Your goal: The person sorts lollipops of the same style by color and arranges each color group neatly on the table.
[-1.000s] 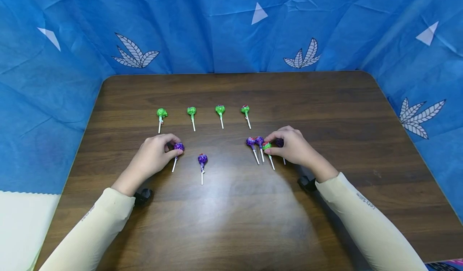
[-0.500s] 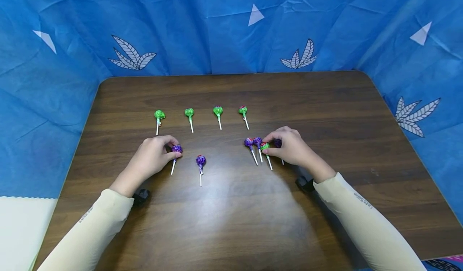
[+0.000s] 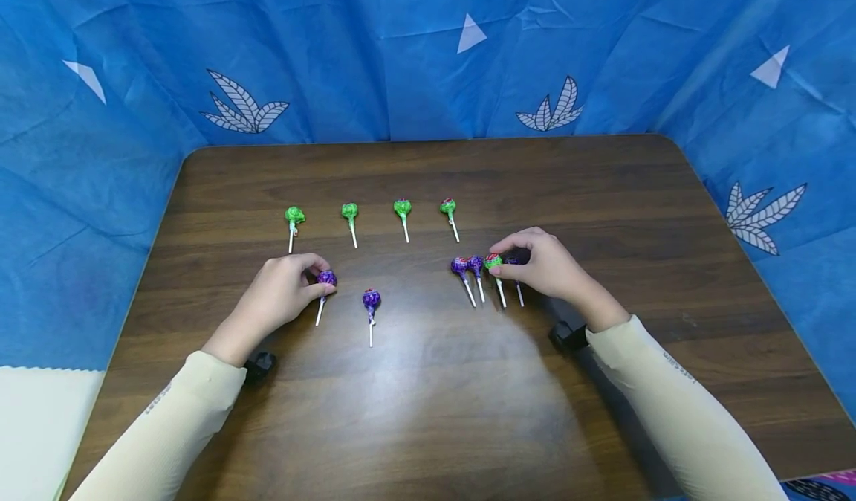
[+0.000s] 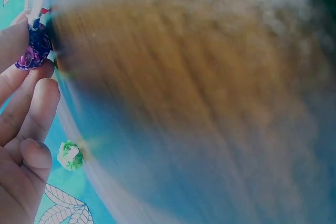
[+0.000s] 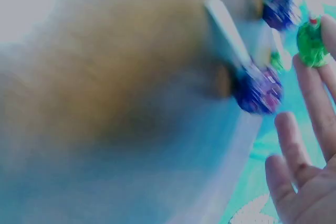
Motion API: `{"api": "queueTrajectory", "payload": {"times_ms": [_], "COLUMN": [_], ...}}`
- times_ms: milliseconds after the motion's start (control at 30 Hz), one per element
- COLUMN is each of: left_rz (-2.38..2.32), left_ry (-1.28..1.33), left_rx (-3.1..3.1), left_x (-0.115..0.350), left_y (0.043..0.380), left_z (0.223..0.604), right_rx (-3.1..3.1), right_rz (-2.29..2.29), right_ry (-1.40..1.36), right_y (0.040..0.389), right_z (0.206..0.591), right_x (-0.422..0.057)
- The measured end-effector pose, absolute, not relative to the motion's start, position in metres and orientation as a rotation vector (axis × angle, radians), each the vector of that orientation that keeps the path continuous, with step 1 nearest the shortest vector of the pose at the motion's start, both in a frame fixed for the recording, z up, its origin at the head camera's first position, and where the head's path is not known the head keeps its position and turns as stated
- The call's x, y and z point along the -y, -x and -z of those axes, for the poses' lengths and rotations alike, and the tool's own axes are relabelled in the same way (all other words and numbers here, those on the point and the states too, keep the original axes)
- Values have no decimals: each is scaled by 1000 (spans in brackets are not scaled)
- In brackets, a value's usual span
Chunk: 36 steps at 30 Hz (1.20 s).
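In the head view my left hand (image 3: 284, 287) pinches a purple-wrapped lollipop (image 3: 327, 278) by its candy end, its white stick toward me. Another purple lollipop (image 3: 371, 300) lies just right of it. My right hand (image 3: 548, 267) holds a green lollipop (image 3: 493, 262) between thumb and fingertips. Two purple lollipops (image 3: 459, 266) lie close together on its left; a third purple lollipop (image 3: 519, 294) is partly hidden by the fingers. The right wrist view has the pinched green lollipop (image 5: 313, 45) at its right edge, with a purple lollipop (image 5: 260, 90) beside the spread lower fingers.
Farther back, several green lollipops (image 3: 402, 208) are spaced in a row on the brown wooden table (image 3: 428, 412). A blue curtain (image 3: 348, 55) with leaf prints surrounds the table's back and sides. Whitish cloth (image 3: 47, 427) shows at lower left.
My right hand has shifted the green lollipop slightly away from me and to the right, and its stick is more upright. The left hand keeps its pinch. The head view has shifted slightly.
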<state>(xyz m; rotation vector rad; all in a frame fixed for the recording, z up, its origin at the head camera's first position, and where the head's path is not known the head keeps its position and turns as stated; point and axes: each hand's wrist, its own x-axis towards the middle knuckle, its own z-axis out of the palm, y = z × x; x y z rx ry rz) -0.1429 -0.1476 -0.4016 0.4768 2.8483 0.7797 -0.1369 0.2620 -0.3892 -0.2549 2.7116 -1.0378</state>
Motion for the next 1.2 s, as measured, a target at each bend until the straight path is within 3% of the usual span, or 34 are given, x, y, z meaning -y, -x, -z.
{"api": "queueTrajectory", "payload": {"times_ms": [500, 833, 1200], "left_rz": [-787, -786, -791], "left_ry": [-464, -462, -447], "left_rx": [-2843, -2831, -2832], "left_x": [146, 146, 146], "left_y": [144, 143, 143], "left_z": [400, 401, 401], "right_rx": [-2543, -2549, -2598], "right_rz": [1360, 1311, 1199], "right_ry": [73, -106, -129], "right_y": [201, 225, 236], "right_z": [354, 371, 388], "right_x": [-283, -297, -301]}}
